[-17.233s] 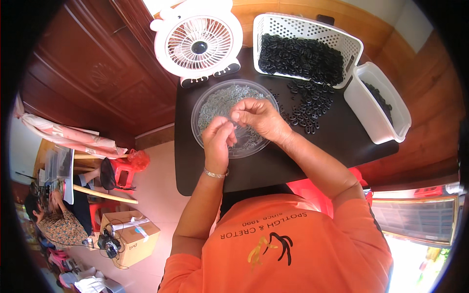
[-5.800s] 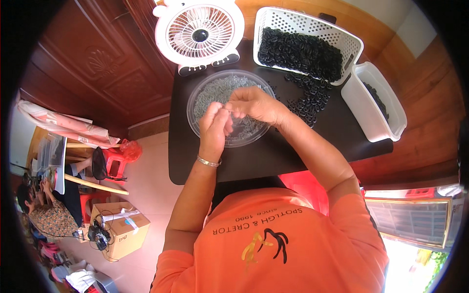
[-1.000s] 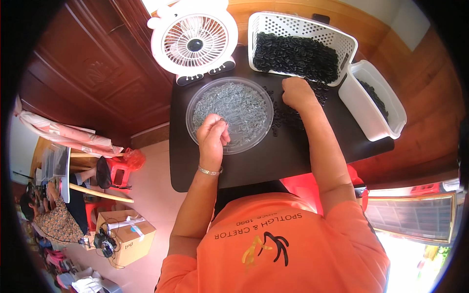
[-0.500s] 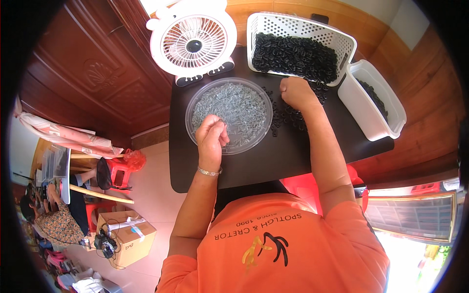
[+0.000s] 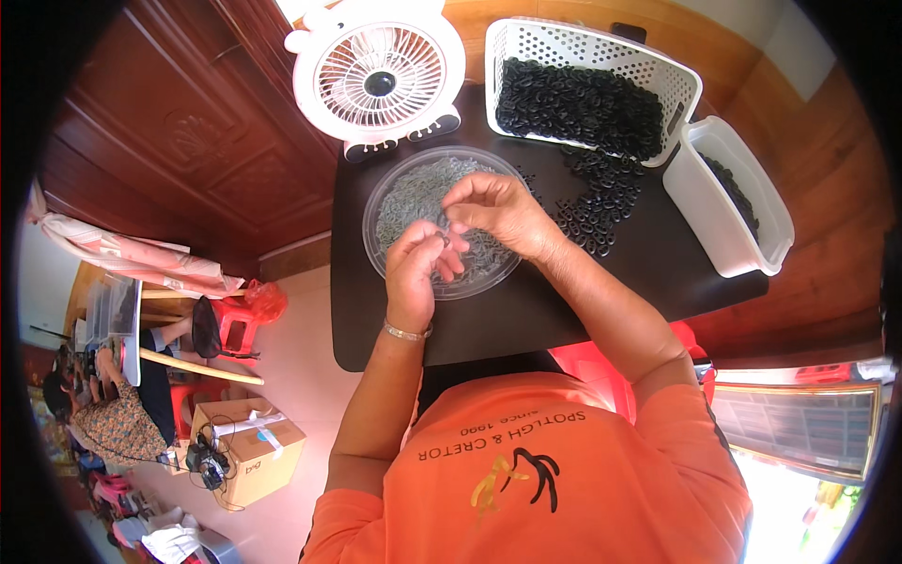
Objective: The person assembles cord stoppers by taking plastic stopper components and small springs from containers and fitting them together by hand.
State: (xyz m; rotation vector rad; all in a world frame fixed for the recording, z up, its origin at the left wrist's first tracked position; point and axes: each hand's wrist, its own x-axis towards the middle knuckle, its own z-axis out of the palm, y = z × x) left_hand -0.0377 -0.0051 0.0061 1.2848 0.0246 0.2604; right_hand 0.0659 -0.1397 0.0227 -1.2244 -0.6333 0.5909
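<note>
Over a round clear plastic tub of small grey, slender pieces, my two hands are close together. My left hand is curled, thumb against the fingers, with a tiny dark spot at the fingertips too small to name. Just beside it, my right hand pinches thumb and forefinger together; what lies between them cannot be made out. To the right of the tub, loose black oval rings are spread on the dark table.
A white perforated basket heaped with black rings stands at the back. Right of it is a white bin with dark pieces inside. A pink-white fan stands behind the tub. At the far left, another person sits near a cardboard box.
My right hand has moved left from the loose black rings to beside my left hand over the tub. My left hand stays over the tub, its fingers slightly more spread.
</note>
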